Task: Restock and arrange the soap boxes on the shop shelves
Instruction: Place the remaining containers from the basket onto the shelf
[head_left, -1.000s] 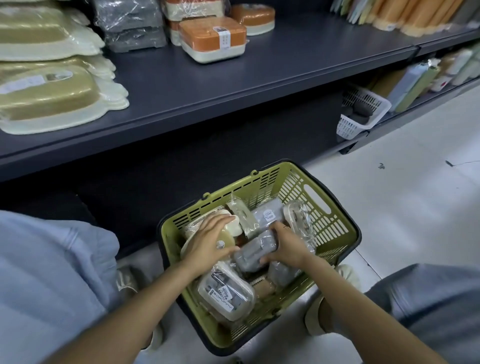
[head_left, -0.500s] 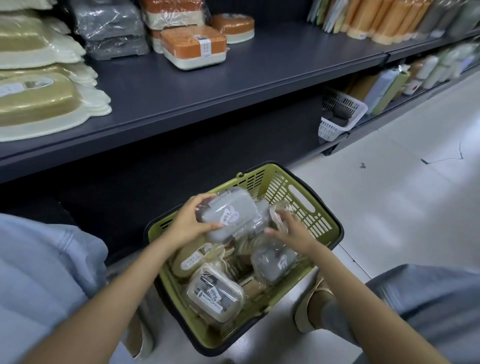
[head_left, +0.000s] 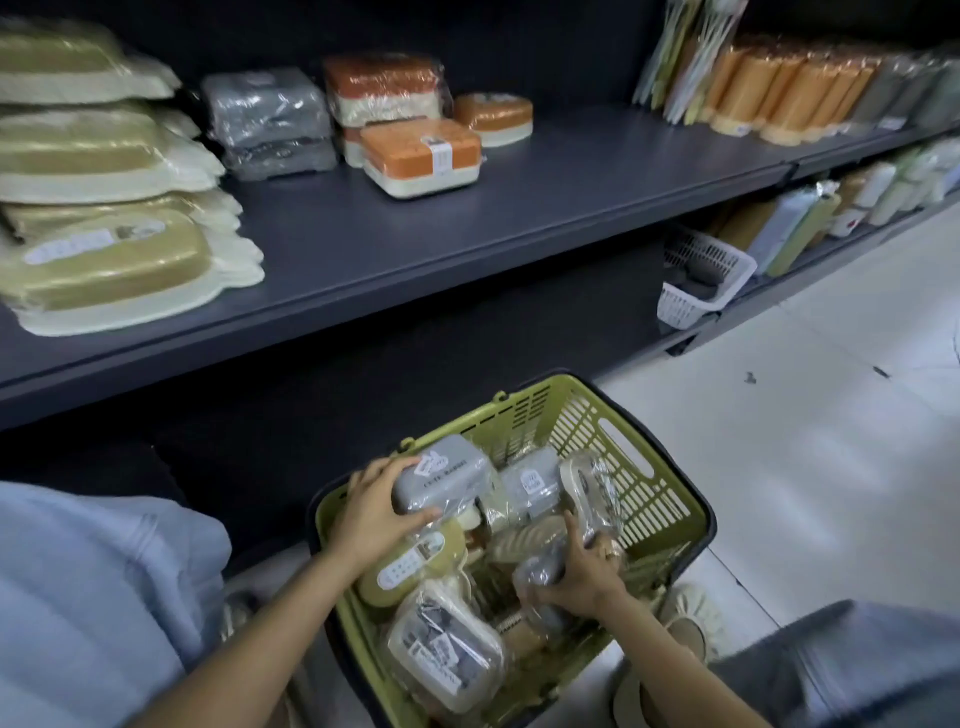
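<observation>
The dark shelf runs off the frame's left edge, its olive and orange boxes blurred. Below, the green basket has its near rim cut off. The left hand grips a grey soap box over the basket. The right hand curls round a wrapped dark box, mostly hidden.

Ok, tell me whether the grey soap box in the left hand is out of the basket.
Lifted, not clear: left hand grips grey soap box above the green basket.
</observation>
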